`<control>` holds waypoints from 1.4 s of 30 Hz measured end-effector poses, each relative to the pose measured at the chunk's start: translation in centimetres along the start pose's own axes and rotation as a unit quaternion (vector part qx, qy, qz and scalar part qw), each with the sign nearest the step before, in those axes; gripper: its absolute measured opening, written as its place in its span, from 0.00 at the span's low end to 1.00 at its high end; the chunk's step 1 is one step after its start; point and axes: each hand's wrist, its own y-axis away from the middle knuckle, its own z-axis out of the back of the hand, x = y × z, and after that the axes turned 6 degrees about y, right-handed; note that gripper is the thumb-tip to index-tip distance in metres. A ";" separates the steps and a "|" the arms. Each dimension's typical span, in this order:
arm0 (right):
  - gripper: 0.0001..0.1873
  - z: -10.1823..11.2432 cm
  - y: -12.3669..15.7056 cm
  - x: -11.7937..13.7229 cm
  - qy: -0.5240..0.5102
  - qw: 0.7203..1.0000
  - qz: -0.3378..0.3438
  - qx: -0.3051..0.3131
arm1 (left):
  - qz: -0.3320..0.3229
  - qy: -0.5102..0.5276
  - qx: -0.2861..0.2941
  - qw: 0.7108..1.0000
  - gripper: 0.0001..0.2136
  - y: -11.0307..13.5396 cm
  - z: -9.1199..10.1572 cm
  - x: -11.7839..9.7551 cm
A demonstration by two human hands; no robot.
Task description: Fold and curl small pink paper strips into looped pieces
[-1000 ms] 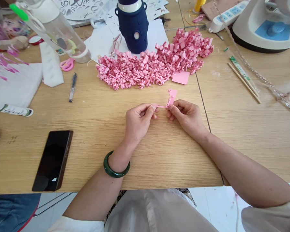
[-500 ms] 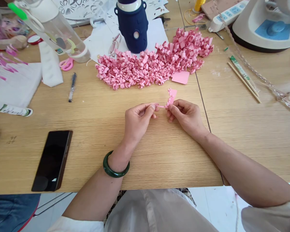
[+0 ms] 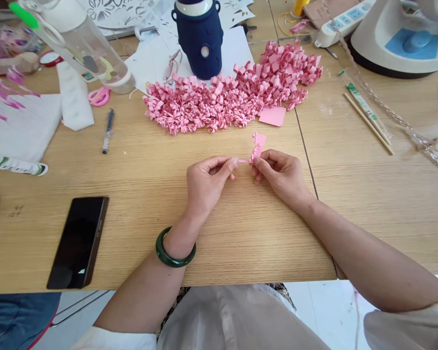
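Between thumb and fingers, my right hand (image 3: 279,177) pinches a small piece of pink paper (image 3: 260,143) whose left edge is fringed with curled strips. From its lower end a thin paper strip (image 3: 244,161) runs left to my left hand (image 3: 211,180), which is closed on the strip's tip. Both hands are just above the wooden table, a short gap apart. Beyond them lies a long heap of curled pink paper (image 3: 208,107), with a flat pink paper square (image 3: 272,116) at its near right edge. A dark green bangle (image 3: 175,260) circles my left wrist.
A phone (image 3: 78,243) and a pen (image 3: 108,131) lie to the left, near pink scissors (image 3: 100,96) and a clear bottle (image 3: 95,53). A navy cup (image 3: 199,43) stands behind the heap. On the right are wooden sticks (image 3: 368,124), a power strip (image 3: 345,22) and a white appliance (image 3: 397,43).
My left hand has shifted very slightly left, drawing along the strip. My right hand keeps its pinch on the fringed paper in nearly the same place.
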 end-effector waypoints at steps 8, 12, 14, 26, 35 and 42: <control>0.17 0.0 -0.1 0.0 0.001 1.000 -0.004 0.000 | -0.016 -0.009 0.012 1.000 0.12 0.0 0.1 0.1; 0.16 0.0 -0.1 0.0 0.001 1.000 -0.004 0.003 | -0.018 -0.014 0.015 1.000 0.10 0.0 0.1 -0.1; 0.16 0.0 -0.1 0.0 0.001 1.000 -0.003 0.005 | -0.019 -0.010 0.015 1.000 0.10 0.0 0.1 -0.1; 0.15 0.0 -0.1 0.0 0.008 1.000 -0.002 0.010 | 0.006 0.049 0.006 0.999 0.08 0.0 -0.2 -0.2; 0.16 0.0 -0.1 0.0 0.014 1.000 0.001 0.014 | 0.018 0.055 0.006 0.998 0.07 0.0 -0.3 -0.4; 0.16 0.0 -0.1 0.0 0.012 1.000 0.000 0.015 | 0.022 0.034 0.006 0.999 0.08 0.0 -0.3 -0.4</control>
